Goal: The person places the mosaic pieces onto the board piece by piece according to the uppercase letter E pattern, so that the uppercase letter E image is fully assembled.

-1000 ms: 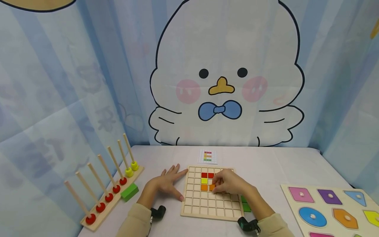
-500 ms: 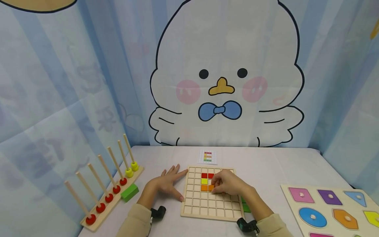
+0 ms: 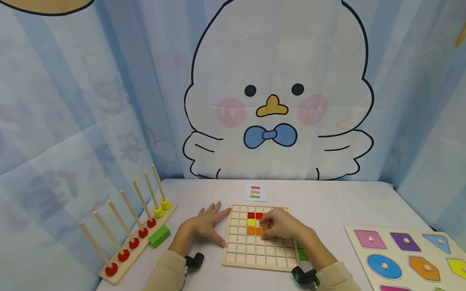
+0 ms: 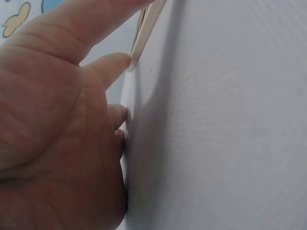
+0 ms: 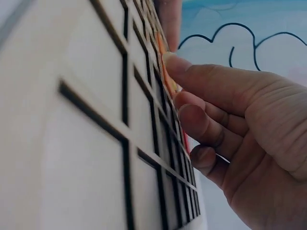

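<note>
Left hand (image 3: 204, 225): fingers spread, index fingertip at the far-left corner of the wooden grid board (image 3: 260, 249), thumb on its left edge. Side of the palm is down on the white-covered table (image 3: 320, 198).

Right hand (image 3: 280, 224): fingers curled over the upper middle of the board, thumb tip on the second orange tile (image 3: 259, 230). That tile sits just right of the first orange tile (image 3: 251, 230); can't tell whether the fingers pinch it or only touch it. Two red tiles (image 3: 251, 215) and a yellow tile (image 3: 251, 222) lie in cells above, partly hemmed in by the fingers.

Edges: green tiles (image 3: 301, 251) against or just off the right rim, partly behind the forearm. Pattern card (image 3: 255, 192) just beyond the far rim, apart from it. Green block (image 3: 159, 236) beside the peg stand (image 3: 120, 263), left of the left hand. Shape puzzle board (image 3: 362, 254) well off to the right, with a wide stretch of table between it and the right forearm.
</note>
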